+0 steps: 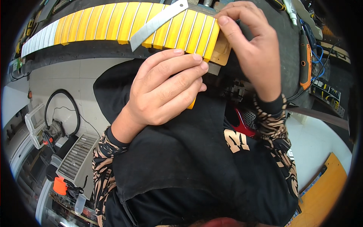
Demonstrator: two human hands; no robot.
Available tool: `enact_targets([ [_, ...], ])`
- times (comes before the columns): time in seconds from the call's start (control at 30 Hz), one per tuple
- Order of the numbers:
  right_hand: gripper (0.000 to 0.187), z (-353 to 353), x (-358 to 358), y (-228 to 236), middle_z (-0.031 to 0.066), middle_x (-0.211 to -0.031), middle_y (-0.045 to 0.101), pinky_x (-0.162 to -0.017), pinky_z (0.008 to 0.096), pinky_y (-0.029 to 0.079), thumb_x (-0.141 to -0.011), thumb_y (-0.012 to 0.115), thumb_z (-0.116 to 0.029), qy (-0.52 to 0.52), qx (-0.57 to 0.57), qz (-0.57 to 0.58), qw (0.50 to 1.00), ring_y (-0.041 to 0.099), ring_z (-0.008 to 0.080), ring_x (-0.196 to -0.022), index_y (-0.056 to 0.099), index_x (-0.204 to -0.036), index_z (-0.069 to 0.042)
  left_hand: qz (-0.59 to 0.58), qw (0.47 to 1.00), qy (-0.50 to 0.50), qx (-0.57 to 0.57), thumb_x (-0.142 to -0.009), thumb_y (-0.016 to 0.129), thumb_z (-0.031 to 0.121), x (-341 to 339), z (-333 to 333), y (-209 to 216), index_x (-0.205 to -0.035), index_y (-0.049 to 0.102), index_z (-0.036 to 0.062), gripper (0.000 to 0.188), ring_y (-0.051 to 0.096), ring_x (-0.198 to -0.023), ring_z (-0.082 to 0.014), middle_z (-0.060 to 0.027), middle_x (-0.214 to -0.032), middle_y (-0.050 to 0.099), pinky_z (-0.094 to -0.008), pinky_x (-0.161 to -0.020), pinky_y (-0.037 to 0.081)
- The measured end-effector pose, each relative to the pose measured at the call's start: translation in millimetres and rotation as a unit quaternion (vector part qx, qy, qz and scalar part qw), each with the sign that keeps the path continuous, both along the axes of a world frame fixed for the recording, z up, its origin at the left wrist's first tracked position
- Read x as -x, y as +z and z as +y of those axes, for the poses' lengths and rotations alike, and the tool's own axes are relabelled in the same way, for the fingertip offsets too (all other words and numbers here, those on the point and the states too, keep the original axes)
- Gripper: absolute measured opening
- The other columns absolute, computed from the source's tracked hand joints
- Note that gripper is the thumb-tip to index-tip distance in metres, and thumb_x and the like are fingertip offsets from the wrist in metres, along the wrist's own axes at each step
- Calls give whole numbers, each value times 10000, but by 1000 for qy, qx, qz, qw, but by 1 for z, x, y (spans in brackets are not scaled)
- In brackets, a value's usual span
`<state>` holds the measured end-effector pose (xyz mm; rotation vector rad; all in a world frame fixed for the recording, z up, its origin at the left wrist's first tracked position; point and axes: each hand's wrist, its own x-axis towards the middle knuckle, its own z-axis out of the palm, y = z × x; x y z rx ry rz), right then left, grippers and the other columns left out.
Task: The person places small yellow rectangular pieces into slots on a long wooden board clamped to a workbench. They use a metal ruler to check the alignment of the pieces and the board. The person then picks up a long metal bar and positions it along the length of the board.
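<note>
A guitar neck (pixel 124 22) lies across the bench at the top, its metal frets showing between strips of yellow masking tape (pixel 194 32). A loose silver snap-off knife blade (pixel 157 26) with a hole at one end rests slantwise over the frets. My left hand (pixel 166 85) is closed at the neck's near edge, fingertips by the last strips. A yellow edge (pixel 192 104), apparently more tape, peeks out beneath it; the rest is hidden. My right hand (pixel 251 41) pinches at the far corner of the right-end strip, thumb and forefinger on the tape's edge.
Under the neck's right end sits a wooden block (pixel 221 52). An orange and black tool (pixel 304 62) with cables lies at the bench's right, near a white tube (pixel 290 13). On the floor at left stand a machine with a black hose (pixel 77 113) and a grey slatted box (pixel 75 157).
</note>
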<state>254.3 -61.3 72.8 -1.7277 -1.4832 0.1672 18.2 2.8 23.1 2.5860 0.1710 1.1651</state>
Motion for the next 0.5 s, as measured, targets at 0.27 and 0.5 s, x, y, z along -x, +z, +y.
enact_targets([
  [0.27, 252, 88, -12, 15, 183, -1236, 690, -969, 425, 605, -1034, 703, -36, 406, -62, -75, 909, 725, 345, -1063, 735, -1281, 4, -3, 1000, 7, -14, -923, 958, 145, -1, -3, -3, -1040, 851, 17, 204, 829, -1261, -313, -116, -1205, 892, -508, -1098, 667],
  [0.5, 307, 130, -18, 28, 179, -1202, 785, -959, 398, 634, -1052, 725, -57, 443, 97, -69, 888, 786, 308, -1083, 759, -1351, 2, 7, 1000, 19, -4, -917, 960, 126, 2, -6, -3, -1042, 856, 29, 190, 836, -1232, -325, -115, -1200, 887, -520, -1110, 661],
])
